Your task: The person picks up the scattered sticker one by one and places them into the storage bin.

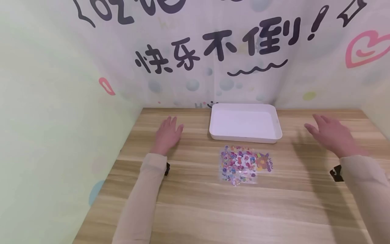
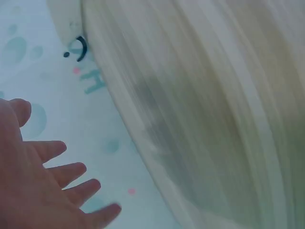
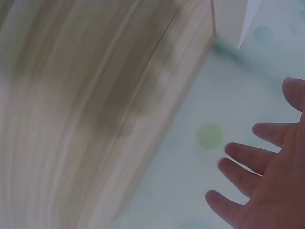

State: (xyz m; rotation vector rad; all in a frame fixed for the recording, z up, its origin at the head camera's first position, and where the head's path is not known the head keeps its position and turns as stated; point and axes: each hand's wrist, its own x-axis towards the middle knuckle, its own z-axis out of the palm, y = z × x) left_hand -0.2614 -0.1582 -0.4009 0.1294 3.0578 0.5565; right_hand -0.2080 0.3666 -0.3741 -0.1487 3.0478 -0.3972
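Note:
My left hand (image 1: 166, 136) is over the left part of the wooden table, its fingers extended and holding nothing. On the right side, my right hand (image 1: 334, 136) hovers above the wood with its shadow below, fingers spread and nothing in them. Both wrist views show the left hand (image 2: 52, 186) and the right hand (image 3: 267, 171) with straight, parted fingers. Between the hands lie clear sheets of colourful stickers (image 1: 239, 166), partly overlapping, with a white bunny-like figure. Behind them stands a shallow white tray (image 1: 245, 139) with nothing visible inside.
The wood-grain table (image 1: 195, 210) meets a printed curtain (image 1: 189, 91) with large black characters along its back edge. A pale wall (image 1: 55, 135) borders the left side. Each sleeve has a dark strap or device (image 1: 337, 173) at the wrist.

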